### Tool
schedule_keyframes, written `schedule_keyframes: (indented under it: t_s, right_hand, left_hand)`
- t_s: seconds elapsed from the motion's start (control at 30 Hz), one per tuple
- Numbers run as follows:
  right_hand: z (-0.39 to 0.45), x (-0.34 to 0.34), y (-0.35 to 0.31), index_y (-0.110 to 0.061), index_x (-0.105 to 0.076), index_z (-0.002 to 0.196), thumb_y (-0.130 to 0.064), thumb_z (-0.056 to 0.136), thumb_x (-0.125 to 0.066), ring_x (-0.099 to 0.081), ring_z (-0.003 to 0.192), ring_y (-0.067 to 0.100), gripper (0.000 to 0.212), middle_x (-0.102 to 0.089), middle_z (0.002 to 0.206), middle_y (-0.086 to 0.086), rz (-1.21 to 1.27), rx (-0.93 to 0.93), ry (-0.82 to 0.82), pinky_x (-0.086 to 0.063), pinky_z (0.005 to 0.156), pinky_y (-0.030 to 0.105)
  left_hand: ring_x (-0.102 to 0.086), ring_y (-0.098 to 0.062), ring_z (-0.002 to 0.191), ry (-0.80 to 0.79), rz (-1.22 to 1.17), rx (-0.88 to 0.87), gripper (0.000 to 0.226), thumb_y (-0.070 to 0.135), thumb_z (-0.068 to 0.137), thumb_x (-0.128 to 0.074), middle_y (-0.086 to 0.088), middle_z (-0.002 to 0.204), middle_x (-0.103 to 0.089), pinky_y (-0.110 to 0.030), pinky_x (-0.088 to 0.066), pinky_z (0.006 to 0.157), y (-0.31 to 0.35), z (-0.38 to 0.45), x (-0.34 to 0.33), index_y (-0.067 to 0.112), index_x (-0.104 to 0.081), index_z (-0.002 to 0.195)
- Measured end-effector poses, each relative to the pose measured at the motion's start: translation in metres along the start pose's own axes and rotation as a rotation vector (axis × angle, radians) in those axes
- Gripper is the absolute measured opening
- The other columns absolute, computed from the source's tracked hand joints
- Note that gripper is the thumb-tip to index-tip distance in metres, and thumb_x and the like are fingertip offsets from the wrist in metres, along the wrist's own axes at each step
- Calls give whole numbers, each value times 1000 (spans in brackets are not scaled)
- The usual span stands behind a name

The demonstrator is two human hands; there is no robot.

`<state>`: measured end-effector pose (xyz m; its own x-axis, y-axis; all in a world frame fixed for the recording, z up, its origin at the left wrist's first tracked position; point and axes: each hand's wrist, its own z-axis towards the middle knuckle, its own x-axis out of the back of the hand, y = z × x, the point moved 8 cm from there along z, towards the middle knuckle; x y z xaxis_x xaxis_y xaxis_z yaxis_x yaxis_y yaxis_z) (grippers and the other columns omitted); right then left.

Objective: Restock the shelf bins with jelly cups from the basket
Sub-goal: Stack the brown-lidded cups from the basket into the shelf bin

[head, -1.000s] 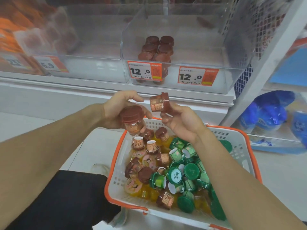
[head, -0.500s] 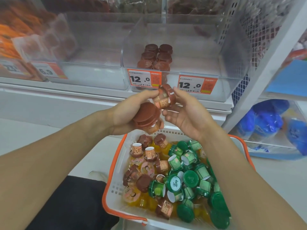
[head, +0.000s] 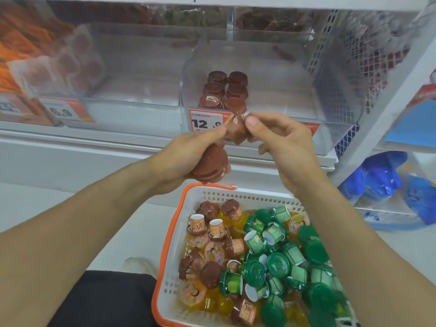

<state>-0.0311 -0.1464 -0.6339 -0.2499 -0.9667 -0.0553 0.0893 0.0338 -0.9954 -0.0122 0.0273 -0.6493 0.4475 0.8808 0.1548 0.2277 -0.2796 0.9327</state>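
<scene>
Brown jelly cup [head: 236, 131] pinched between right hand [head: 282, 147] and fingertips of left hand [head: 186, 159], just before the clear shelf bin [head: 295, 114]; more brown cups [head: 210, 167] cradled in the left palm above the basket [head: 174, 232]. Probably light, stiff-walled, slick plastic; best held by the sides, below the lid.

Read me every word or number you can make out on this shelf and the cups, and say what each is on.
"12" on the orange-and-white price tag fronting the clear plastic bin; later digits blurred, partly behind the left hand.
"6.9" on the orange-bordered price tag further left.
Small print on the tags and labels on the basket's jelly cups: too blurred to read.
</scene>
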Motion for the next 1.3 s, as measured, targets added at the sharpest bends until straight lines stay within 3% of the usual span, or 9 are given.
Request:
schedule_keyframes:
  t_s: [0.1,0.3,0.37,0.43,0.53,0.63,0.77,1.13,1.3]
  right_hand:
    - [26,-6,-25,-12,-72,108,-22,87,-76,-66,76,8,24,-76,90,1,-58,76,45,-47,60,20]
    - [122,-38,-39,-7,-65,109,-20,85,-78,-64,61,-5,31,-71,86,-1,-358,75,25,-48,54,12]
    - [159,-48,-29,-7,-64,113,-23,84,-80,-69,72,4,37,-71,89,-1,-424,46,15,-59,71,25]
    - [192,-59,-18,-11,-64,119,-28,84,-79,-66,89,12,42,-67,103,-1,-539,32,12,-55,84,24]
    - [230,-71,-7,-14,-64,122,-28,88,-74,-60,103,11,38,-60,108,-4,-679,43,12,-45,82,15]
    - [248,-81,-5,-24,-63,124,-34,90,-71,-57,104,9,37,-60,116,-6,-829,67,-3,-44,84,18]
    - [261,-86,-2,-24,-64,124,-33,89,-72,-57,112,12,37,-62,127,-5,-916,117,-20,-42,91,18]
    - [265,-85,-6,-22,-66,126,-33,88,-74,-59,114,16,41,-63,129,-2,-1018,156,-97,-42,88,21]
    - [259,-85,-4,-25,-60,134,-34,93,-67,-55,119,17,43,-56,136,-3,-1029,141,-137,-45,92,25]
  left_hand:
    - [-61,-25,59,29,-195,40,44,48,98,-48,-17,84,-71,-28,-44,55,8,3,17,8,-65,104]
    - [-54,-27,72,94,-546,73,24,28,87,-50,-15,87,-60,-29,-42,59,13,13,43,7,-62,87]
    - [-55,-27,74,108,-565,67,20,26,89,-50,-13,85,-60,-30,-45,57,10,18,45,10,-61,83]
    - [-56,-26,73,104,-568,63,17,26,91,-50,-10,82,-61,-30,-48,55,9,24,45,11,-60,89]
    - [-58,-26,72,91,-553,63,16,26,94,-51,-7,75,-63,-30,-51,54,7,30,42,12,-60,94]
    - [-59,-25,67,81,-538,63,18,26,95,-50,-6,68,-64,-30,-50,55,6,33,40,12,-61,91]
    - [-60,-25,68,67,-525,71,16,27,95,-51,-9,77,-64,-32,-51,59,5,36,37,14,-60,100]
    - [-59,-26,71,71,-585,33,13,25,94,-51,-7,78,-63,-32,-50,59,15,42,28,16,-60,97]
    - [-59,-23,58,79,-643,21,17,21,92,-46,-3,60,-62,-31,-47,58,18,40,27,12,-60,91]
